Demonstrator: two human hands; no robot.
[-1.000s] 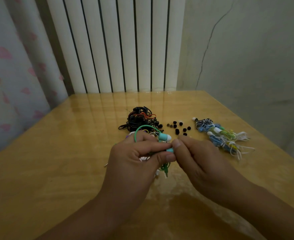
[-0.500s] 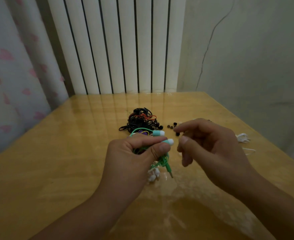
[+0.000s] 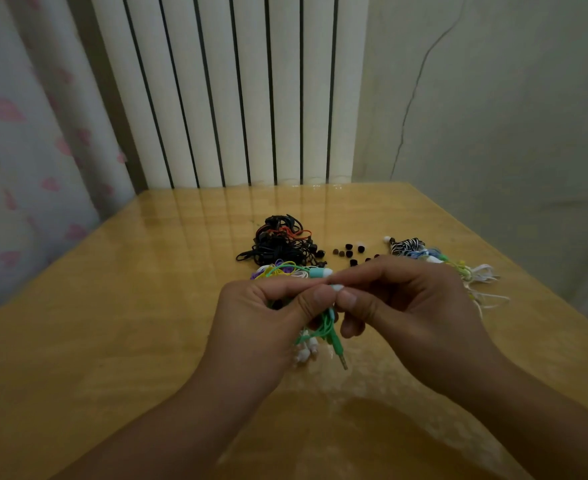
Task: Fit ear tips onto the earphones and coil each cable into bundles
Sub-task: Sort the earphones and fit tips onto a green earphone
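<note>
Head view: earbud [image 3: 337, 287] between both hands' fingertips [image 3: 346, 298]

Both hands over the near middle of the desk [image 3: 112, 323], left hand [image 3: 261, 320] and right hand [image 3: 410, 306] meeting at an earphone [image 3: 337, 288]. Behind them a tangled cable pile [image 3: 280, 244]; right of it, loose ear tips [image 3: 349, 252]; further right, coiled bundles [image 3: 434, 258]. Radiator [image 3: 230, 88] behind the desk.
</note>
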